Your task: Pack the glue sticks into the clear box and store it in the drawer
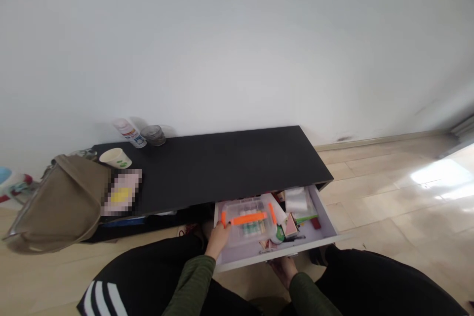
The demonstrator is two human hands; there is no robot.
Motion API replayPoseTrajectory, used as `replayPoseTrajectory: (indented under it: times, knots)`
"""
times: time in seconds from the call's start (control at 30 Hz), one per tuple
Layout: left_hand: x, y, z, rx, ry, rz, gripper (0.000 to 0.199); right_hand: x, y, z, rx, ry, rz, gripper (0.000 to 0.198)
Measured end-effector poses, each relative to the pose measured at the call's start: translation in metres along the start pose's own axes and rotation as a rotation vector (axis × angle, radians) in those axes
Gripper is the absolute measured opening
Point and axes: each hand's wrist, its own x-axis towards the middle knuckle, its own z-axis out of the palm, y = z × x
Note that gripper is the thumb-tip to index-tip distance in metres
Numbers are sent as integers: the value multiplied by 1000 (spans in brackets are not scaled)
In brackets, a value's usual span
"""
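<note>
A white drawer stands pulled out from a low black cabinet. In its left part lies a clear plastic box with an orange handle and orange clasps; small pale green and white items show through its lid. My left hand is closed on the box's left edge, fingers by the orange clasp. Below the drawer's front edge, my right hand holds the front panel near a metal handle, its fingertips partly hidden. Right of the box are a green-and-white round item, a pink triangular piece and a green stick.
Clear plastic bags lie at the drawer's back right. On the cabinet's left stand a spray can, a dark glass and a paper cup. A brown bag sits at its left end. My knees flank the drawer.
</note>
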Motion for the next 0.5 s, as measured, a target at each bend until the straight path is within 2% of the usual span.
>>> replayPoseTrajectory:
  times: [0.1, 0.23, 0.5]
  knots:
    - [-6, 0, -10, 171, -7, 56, 25, 8, 5, 2, 22, 59, -3, 35]
    - [-18, 6, -23, 302, 74, 208, 33, 19, 9, 3, 44, 58, -16, 34]
    - [-37, 24, -36, 19, 152, 265, 32, 45, -20, 19, -20, 116, 39, 26]
